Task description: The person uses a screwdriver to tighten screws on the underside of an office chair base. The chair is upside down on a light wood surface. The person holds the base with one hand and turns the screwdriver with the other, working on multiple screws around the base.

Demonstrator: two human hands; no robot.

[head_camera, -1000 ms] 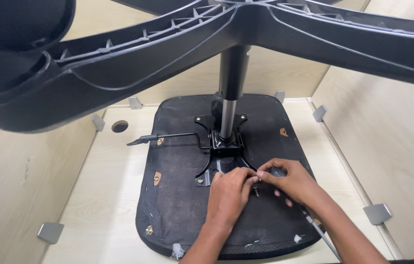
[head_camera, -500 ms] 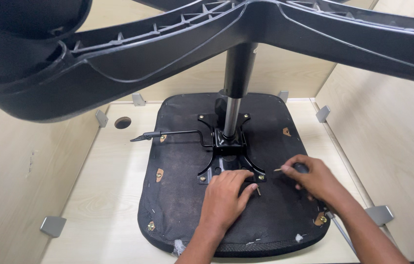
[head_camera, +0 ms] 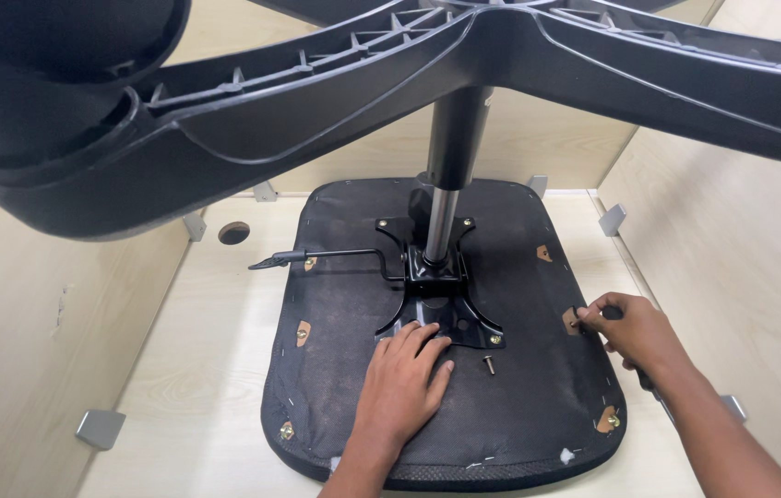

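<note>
An upturned office chair lies in front of me. Its black fabric seat underside point(head_camera: 501, 406) faces up, with a black metal mounting plate point(head_camera: 436, 304) and a gas-lift column point(head_camera: 446, 198) rising to the black star base point(head_camera: 464, 51). My left hand point(head_camera: 404, 373) rests flat on the seat, fingers touching the plate's near edge. A loose bolt point(head_camera: 489, 365) stands on the fabric just right of that hand. My right hand point(head_camera: 630, 327) is at the seat's right edge, fingers pinched on a small dark tool or fastener next to a brass-coloured insert point(head_camera: 571, 321).
The seat lies on a light wooden panel with upright wooden walls at left point(head_camera: 30, 350) and right point(head_camera: 750, 258). Grey metal brackets point(head_camera: 100, 428) sit in the corners. A height lever point(head_camera: 316, 257) sticks out left from the plate. A round hole point(head_camera: 233, 232) is at back left.
My right hand has moved away from the mounting plate to the seat's right edge. The left hand stayed on the seat. A bolt now stands free beside the plate.
</note>
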